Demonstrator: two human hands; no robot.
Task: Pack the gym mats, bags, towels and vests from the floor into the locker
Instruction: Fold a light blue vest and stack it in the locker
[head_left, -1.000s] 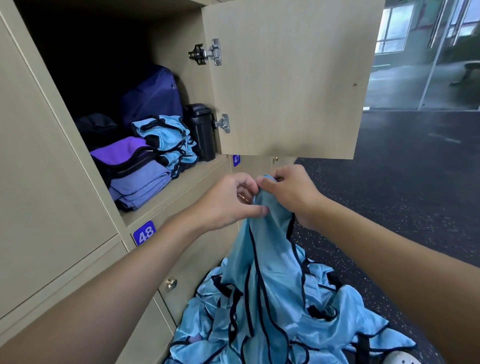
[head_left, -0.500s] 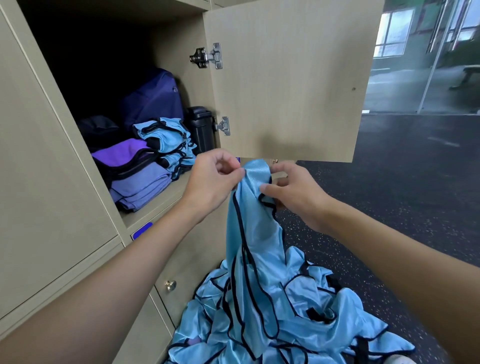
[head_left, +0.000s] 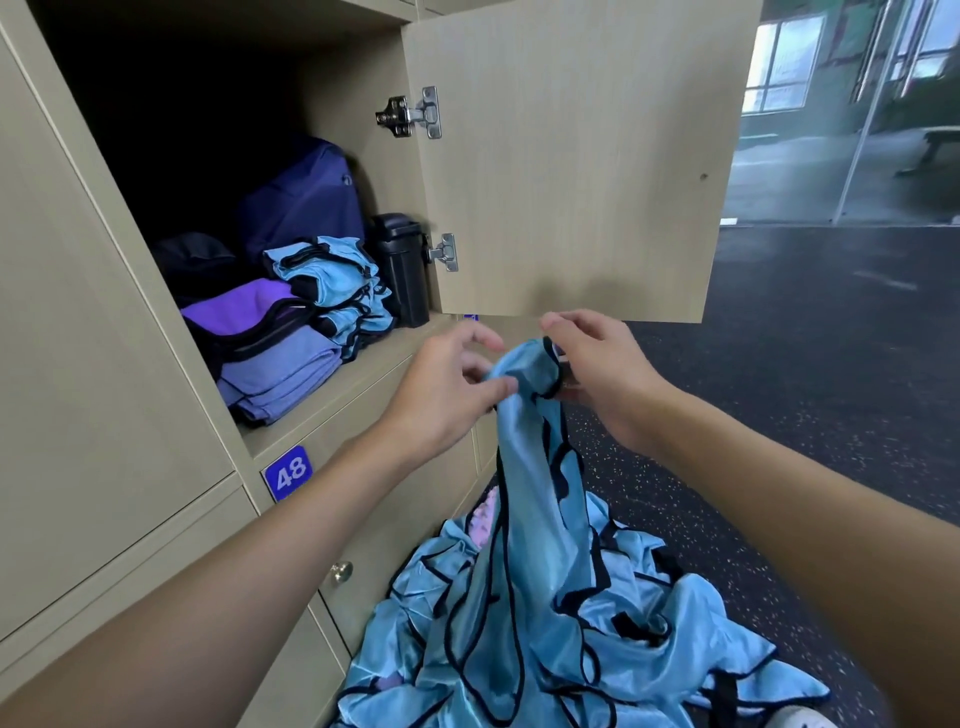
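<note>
Pinching the vest (head_left: 524, 467) by its top, left hand (head_left: 447, 395) thumb-to-finger, right hand (head_left: 608, 384) curled on its trim; its tail lies in the floor pile (head_left: 649, 639). Better fold it flat before shelving at the locker (head_left: 374, 364) front edge.

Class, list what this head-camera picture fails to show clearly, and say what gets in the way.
Head view:
Locker back: lost in darkness.
Pink item: mostly buried under the pile.
Shoe: cut by bottom edge.
Right hand: some fingertips behind the vest.
Room beyond glass: blurred.
</note>
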